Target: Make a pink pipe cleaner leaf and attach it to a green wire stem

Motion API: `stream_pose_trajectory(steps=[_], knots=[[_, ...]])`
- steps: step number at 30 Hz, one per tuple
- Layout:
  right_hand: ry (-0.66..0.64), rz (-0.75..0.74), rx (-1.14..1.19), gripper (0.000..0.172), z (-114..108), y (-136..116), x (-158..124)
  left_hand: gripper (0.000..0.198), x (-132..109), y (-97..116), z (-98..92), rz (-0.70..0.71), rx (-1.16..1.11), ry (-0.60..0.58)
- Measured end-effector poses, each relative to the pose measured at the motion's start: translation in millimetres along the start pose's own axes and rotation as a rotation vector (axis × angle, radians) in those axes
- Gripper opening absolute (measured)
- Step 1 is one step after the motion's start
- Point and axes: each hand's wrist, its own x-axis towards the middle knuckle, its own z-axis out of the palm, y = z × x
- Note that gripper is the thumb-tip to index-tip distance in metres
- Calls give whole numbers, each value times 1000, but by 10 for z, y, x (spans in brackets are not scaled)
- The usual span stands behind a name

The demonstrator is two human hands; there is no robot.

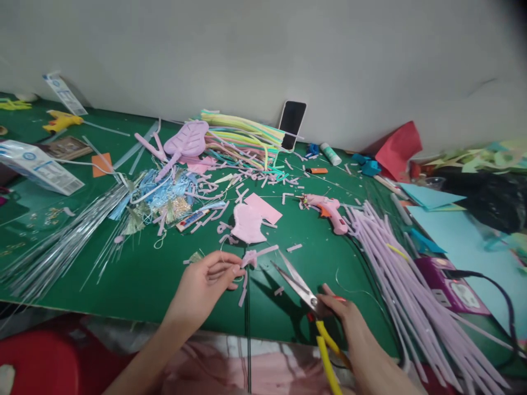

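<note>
My left hand (206, 282) pinches a small pink folded strip piece (252, 257) just above the green table (144, 280), fingers closed on it. My right hand (349, 323) grips scissors (302, 288) with yellow handles. Their blades are spread apart and point up-left toward the pink piece, a short gap away. Small pink offcuts lie on the table under and around the piece.
A pink glue gun (329, 211) lies beyond the scissors. A bundle of lilac strips (407, 274) fans out at right, beside blue paper (461, 236). Pink cut shapes (249, 222), coloured strips (242, 137), silver tinsel (61, 241) and a phone (292, 123) leaning on the wall fill the rest.
</note>
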Motion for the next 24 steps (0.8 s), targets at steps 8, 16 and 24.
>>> stream_pose_trajectory(steps=[8, 16, 24], knots=[[-30, -142, -159, 33, 58, -155, 241, 21, -3, -50, -10, 33, -47, 20], [-20, -190, -81, 34, 161, -230, 477, 23, 11, -24, -53, 25, -108, 35], [-55, -244, -65, 36, 202, -232, 591, 24, -3, 6, -41, -6, -123, 21]])
